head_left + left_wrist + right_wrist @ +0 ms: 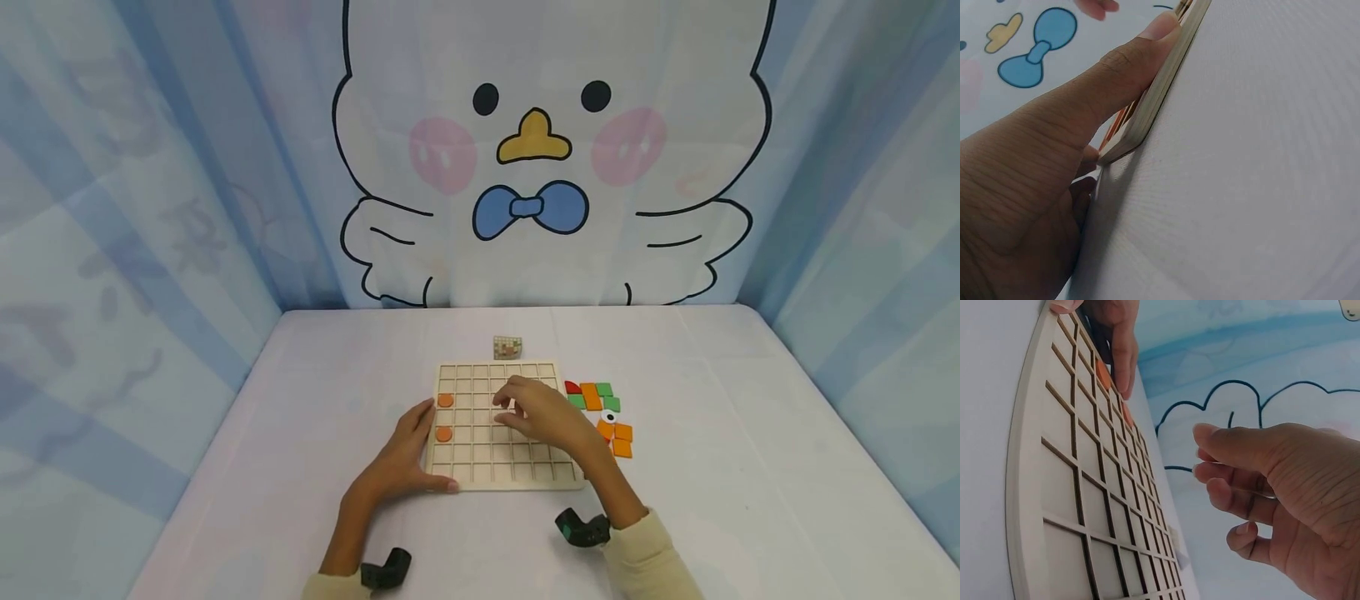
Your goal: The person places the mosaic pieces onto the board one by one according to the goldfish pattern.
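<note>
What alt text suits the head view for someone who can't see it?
A left hand holds a gridded board at its near-left corner while a right hand hovers above it. Two orange discs sit in the leftmost column; colourful pieces lie to the right.

No readable text or numbers.

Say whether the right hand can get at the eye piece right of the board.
Probably yes: the right hand appears empty, and the eye piece lies uncovered beside the board, seemingly a short move away.
</note>
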A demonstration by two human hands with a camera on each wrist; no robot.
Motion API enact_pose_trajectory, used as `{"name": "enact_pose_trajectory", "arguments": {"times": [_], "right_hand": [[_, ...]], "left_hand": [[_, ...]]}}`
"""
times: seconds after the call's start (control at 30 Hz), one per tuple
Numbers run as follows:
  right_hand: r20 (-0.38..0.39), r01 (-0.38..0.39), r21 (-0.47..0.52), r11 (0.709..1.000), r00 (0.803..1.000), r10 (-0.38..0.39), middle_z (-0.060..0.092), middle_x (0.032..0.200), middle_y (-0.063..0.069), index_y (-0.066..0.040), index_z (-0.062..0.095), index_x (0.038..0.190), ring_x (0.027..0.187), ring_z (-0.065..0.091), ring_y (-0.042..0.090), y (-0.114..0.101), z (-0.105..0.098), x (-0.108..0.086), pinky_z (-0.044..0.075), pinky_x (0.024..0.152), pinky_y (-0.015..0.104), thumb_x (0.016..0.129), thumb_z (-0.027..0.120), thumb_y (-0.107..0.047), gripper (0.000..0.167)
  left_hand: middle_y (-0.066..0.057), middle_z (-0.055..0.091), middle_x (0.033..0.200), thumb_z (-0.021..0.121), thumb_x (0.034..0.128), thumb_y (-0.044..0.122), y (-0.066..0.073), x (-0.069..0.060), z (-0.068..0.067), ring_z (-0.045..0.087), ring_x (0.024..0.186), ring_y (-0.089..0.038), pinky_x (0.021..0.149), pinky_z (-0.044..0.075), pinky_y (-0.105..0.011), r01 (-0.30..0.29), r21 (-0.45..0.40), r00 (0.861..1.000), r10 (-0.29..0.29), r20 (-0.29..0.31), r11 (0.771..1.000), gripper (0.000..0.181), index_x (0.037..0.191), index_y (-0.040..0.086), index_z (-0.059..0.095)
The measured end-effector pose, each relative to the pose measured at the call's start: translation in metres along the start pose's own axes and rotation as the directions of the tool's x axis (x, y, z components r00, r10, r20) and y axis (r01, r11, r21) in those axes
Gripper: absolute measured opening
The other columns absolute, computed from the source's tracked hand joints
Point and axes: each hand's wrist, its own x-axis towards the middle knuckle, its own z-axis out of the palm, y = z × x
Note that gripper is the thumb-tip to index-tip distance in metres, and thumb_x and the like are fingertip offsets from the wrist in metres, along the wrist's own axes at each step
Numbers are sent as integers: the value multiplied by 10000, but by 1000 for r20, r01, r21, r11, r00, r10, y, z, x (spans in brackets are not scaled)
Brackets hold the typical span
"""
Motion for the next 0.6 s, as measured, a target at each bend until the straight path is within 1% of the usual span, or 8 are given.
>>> {"name": "enact_pose_trajectory", "arguments": {"times": [0.1,0.23,0.4,0.5,0.6], "right_hand": [[-9,-3,-2,1000,1000,3,661,1003,-6,-89,702,1094,805,564,98,5,-2,-9,520,729,213,895,718,-235,248],[-26,-22,17,1000,999,23,660,1021,7,-72,696,1093,822,572,107,16,-5,-23,521,722,214,891,721,-210,246],[-13,-112,16,994,994,112,658,1023,-16,-86,692,1099,835,566,91,30,-7,-42,522,729,216,892,720,-209,243],[3,-170,28,985,985,170,664,1036,-9,-87,688,1108,825,555,82,35,-11,-50,523,728,217,898,713,-214,246],[3,-215,42,976,977,215,667,1012,-9,-85,686,1091,796,538,82,40,-15,-56,513,690,204,893,719,-202,233]], "left_hand": [[-121,107,1638,871,604,578,0,0,0,115,1514,-317,1189,236,-528,3,5,1000,-3,1,1000,1327,1567,58,121],[-121,105,1639,871,606,575,0,1,1,110,1515,-316,1193,229,-522,1,10,1000,-1,0,1000,1324,1566,58,121],[-135,113,1636,874,617,556,1,1,1,119,1511,-328,1188,240,-524,-10,24,1000,10,-4,1000,1309,1561,35,132],[-150,129,1630,879,615,544,1,0,0,137,1503,-347,1175,256,-542,-18,27,1000,18,-18,999,1302,1555,14,150],[-153,130,1630,875,615,554,1,0,-1,135,1504,-349,1178,250,-543,-21,19,1000,22,-22,1000,1305,1556,17,149]]}}
